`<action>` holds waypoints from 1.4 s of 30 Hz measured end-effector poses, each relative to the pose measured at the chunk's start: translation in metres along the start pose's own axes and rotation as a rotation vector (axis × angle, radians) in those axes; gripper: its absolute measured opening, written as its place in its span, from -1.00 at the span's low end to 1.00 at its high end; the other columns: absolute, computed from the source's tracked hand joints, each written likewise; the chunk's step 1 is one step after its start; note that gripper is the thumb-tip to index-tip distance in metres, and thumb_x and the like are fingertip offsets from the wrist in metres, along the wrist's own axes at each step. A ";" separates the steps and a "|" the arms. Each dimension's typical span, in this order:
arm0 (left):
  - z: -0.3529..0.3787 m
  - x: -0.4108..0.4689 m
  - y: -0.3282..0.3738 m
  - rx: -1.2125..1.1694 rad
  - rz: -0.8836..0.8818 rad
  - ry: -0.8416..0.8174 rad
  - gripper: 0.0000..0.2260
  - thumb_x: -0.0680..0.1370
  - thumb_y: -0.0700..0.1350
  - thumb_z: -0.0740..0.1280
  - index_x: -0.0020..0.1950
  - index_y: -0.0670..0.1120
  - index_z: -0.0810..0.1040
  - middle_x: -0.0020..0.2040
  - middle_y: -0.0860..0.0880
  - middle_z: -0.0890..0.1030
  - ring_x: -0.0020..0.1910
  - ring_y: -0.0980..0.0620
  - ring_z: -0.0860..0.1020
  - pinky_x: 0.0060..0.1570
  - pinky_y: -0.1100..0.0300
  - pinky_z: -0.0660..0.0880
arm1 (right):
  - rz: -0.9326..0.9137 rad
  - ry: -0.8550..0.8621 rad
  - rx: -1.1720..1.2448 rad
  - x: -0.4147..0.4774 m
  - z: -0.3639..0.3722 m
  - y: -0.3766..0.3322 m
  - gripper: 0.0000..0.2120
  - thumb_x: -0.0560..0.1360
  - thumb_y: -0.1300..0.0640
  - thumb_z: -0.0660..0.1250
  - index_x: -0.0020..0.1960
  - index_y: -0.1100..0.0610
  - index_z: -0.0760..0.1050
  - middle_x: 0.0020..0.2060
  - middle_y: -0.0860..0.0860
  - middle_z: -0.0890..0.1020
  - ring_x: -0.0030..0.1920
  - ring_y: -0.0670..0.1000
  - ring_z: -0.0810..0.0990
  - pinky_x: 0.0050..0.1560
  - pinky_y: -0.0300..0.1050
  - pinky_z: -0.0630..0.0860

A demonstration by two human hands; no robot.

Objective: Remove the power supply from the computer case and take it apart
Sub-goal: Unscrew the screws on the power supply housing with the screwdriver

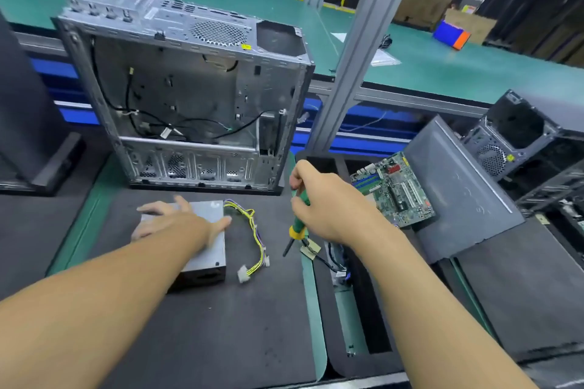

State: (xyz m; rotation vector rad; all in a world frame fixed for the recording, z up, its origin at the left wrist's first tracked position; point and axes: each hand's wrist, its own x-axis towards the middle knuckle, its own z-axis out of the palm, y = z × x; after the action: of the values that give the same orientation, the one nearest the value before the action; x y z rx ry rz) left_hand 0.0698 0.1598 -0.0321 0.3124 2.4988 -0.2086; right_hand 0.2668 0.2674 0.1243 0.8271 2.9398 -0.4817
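- The grey sheet-metal box power supply (215,243) is already out of the open silver steel computer case (189,88). It lies flat on the black foam mat (221,325), between the case and the near edge of the green tabletop (311,294).
- The left hand (177,219) lies on the box's top face with its fingers spread and straight. The palm is down and nothing is gripped.
- The right hand (322,199) is curled round the green-and-yellow-handled screwdriver (297,226). It holds the tool just right of the box, with the dark shaft pointing down toward the mat.
- The box looks rigid and probably fairly heavy for its size. Its smooth painted sides could slip under a light touch, so pressing down flat on the top face seems the best way to steady it while screws are turned.
- To lift or flip it, take it by two opposite side walls. The thin lid edges may be sharp once the cover is loosened.
- The yellow-and-black wire bundle with white plastic plugs (261,249) trails loose from the box's far right corner. It is limp and would make a poor handle, since pulling on it could strain the leads.
- The parts inside are likely fragile, so the cover should come off gently.
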 end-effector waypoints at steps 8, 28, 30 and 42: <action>-0.002 0.013 -0.040 0.274 0.551 0.103 -0.04 0.33 0.62 -0.01 0.54 0.22 -0.35 0.59 -0.06 -0.31 0.55 -0.29 -0.26 0.44 -0.37 -0.15 | -0.039 0.027 0.064 0.013 0.004 -0.026 -0.91 0.57 0.11 0.18 0.06 0.00 0.32 -0.10 -0.02 0.52 -0.22 0.10 0.48 -0.18 0.01 0.47; 0.047 0.024 -0.058 -0.432 1.190 0.019 -0.94 0.44 -0.01 0.53 -0.14 0.14 0.70 0.40 0.27 0.42 0.49 0.31 0.12 0.50 0.15 -0.11 | -0.112 -0.089 0.117 0.039 0.048 -0.061 -0.86 0.64 0.06 0.15 0.04 0.04 0.48 -0.04 -0.11 0.49 -0.03 0.00 0.48 -0.07 -0.06 0.41; 0.048 0.025 -0.058 -0.443 1.185 0.031 -0.95 0.43 0.00 0.54 -0.14 0.11 0.71 0.39 0.25 0.44 0.49 0.29 0.14 0.50 0.14 -0.08 | -0.112 -0.084 0.116 0.040 0.048 -0.062 -0.86 0.64 0.05 0.15 0.04 0.03 0.47 -0.06 -0.12 0.47 -0.05 -0.01 0.47 -0.10 -0.08 0.38; 0.049 0.026 -0.056 -0.486 1.201 0.054 -0.96 0.43 -0.06 0.54 -0.14 0.03 0.73 0.27 0.26 0.48 0.43 0.29 0.22 0.50 0.00 0.09 | -0.108 -0.086 0.094 0.038 0.047 -0.064 -0.83 0.65 0.05 0.15 0.09 0.07 0.48 -0.02 -0.09 0.47 -0.05 -0.02 0.45 -0.10 -0.13 0.33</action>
State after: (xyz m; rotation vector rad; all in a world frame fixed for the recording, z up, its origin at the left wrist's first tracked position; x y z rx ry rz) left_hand 0.0614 0.0996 -0.0821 1.4813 1.8978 0.8620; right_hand 0.1997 0.2198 0.0929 0.6407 2.9122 -0.6497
